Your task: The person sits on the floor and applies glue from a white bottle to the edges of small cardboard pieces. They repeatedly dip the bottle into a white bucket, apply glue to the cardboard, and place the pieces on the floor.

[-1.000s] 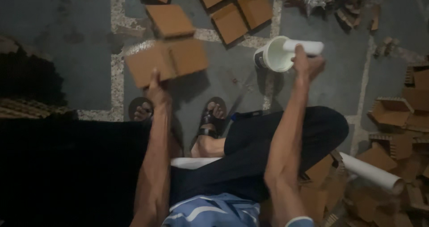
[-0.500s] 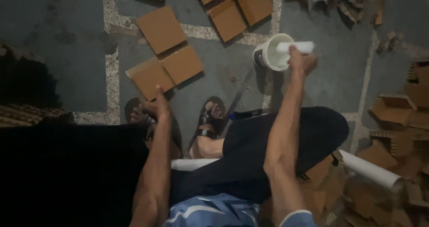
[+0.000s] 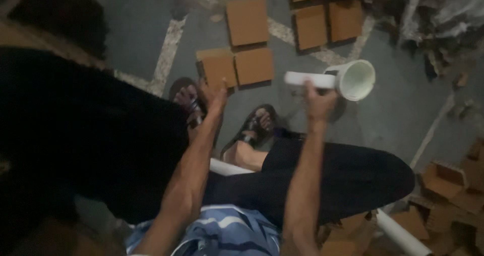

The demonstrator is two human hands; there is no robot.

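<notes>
Your left hand [image 3: 216, 92] has let the brown cardboard pieces [image 3: 236, 67] settle flat on the grey floor [image 3: 136, 29]; it hovers open at their near edge. Your right hand [image 3: 316, 98] grips a white stick [image 3: 308, 79], just beside the white bucket [image 3: 357, 79].

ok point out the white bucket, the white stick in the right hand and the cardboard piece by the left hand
white bucket [image 3: 357, 79], head view, on its pale inside wall
white stick [image 3: 302, 79], head view, on its middle, left of the fingers
cardboard piece [image 3: 218, 67], head view, on its flat top face
</notes>
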